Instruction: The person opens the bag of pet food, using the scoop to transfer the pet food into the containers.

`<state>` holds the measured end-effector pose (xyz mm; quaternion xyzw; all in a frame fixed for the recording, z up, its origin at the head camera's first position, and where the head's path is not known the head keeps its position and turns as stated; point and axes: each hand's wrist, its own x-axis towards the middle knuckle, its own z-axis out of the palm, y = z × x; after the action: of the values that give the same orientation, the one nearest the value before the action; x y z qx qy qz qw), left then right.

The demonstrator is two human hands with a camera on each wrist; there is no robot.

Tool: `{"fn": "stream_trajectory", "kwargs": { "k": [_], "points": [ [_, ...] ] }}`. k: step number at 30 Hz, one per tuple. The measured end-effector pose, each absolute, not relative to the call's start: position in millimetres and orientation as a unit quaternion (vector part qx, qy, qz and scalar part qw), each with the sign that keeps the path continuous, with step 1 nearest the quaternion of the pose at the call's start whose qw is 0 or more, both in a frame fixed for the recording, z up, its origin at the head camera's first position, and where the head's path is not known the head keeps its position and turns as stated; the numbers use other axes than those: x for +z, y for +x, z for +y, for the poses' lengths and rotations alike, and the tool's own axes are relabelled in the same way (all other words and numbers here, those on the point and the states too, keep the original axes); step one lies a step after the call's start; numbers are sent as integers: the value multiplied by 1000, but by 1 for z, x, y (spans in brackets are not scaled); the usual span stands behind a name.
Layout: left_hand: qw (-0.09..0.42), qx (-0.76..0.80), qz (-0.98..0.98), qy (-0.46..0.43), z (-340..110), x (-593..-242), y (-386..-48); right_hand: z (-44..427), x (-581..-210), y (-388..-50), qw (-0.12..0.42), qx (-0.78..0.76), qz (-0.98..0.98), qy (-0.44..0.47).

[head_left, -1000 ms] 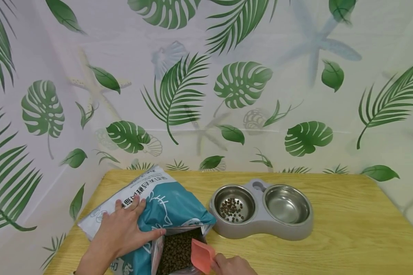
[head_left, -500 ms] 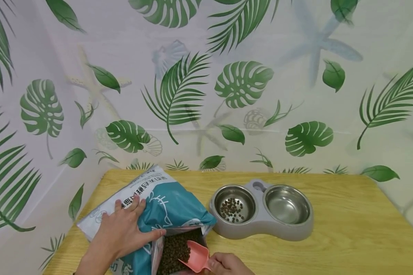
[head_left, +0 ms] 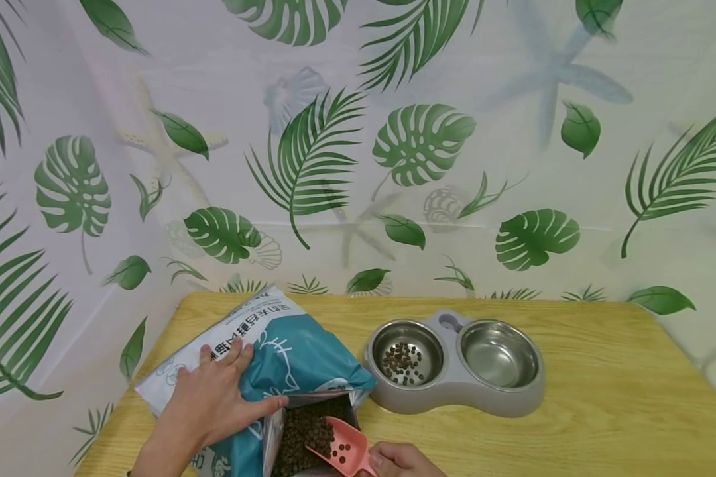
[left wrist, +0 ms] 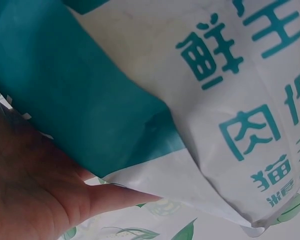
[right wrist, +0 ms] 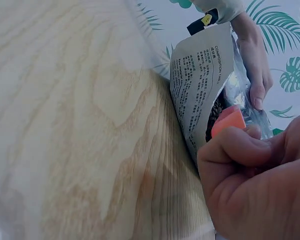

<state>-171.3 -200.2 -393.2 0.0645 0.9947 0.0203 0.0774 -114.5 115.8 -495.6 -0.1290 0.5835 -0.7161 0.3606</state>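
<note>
A teal and white bag of dry pet food (head_left: 310,351) lies on its side at the left, its mouth facing me. My left hand (head_left: 211,401) rests on top with fingers spread, the thumb along the edge of the opening. Brown kibble (head_left: 298,424) shows inside. With curled fingers my right hand (head_left: 402,458) grips the handle of a pink scoop (head_left: 351,450). The scoop's blade is inside the bag's mouth and carries some kibble. In the right wrist view, the right hand (right wrist: 255,175) hides most of the scoop. The left wrist view shows printed bag film (left wrist: 140,100) beside the hand.
A grey double feeding bowl (head_left: 453,391) stands right of the bag, close to its corner. Its left steel dish (head_left: 432,354) holds some kibble; no kibble shows in the right one (head_left: 501,358). Beneath is a wood-grain table (head_left: 608,397), with a leaf-printed sheet (head_left: 346,199) behind.
The scoop has moved left into the kibble and turned its hollow upward, and kibble now lies in it. My right hand moved with it. The left hand and bag stayed still.
</note>
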Motion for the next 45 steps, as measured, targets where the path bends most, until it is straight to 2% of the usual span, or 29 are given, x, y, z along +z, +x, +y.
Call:
{"fn": "stream_trajectory", "kwargs": {
  "k": [15, 24, 29, 41, 45],
  "points": [
    [76, 26, 995, 63, -200, -395, -170, 120, -497, -110, 370, -735, 545, -159],
    [75, 26, 995, 62, -200, -396, -170, 126, -470, -116, 373, -739, 517, -217],
    [72, 23, 995, 63, -200, -395, -170, 131, -462, -118, 396, -746, 494, -207],
    [73, 27, 995, 64, -200, -394, -170, 154, -439, -130, 371, -753, 519, -161],
    [72, 23, 995, 66, -199, -393, -170, 170, -433, -139, 345, -750, 548, -139]
  ]
}}
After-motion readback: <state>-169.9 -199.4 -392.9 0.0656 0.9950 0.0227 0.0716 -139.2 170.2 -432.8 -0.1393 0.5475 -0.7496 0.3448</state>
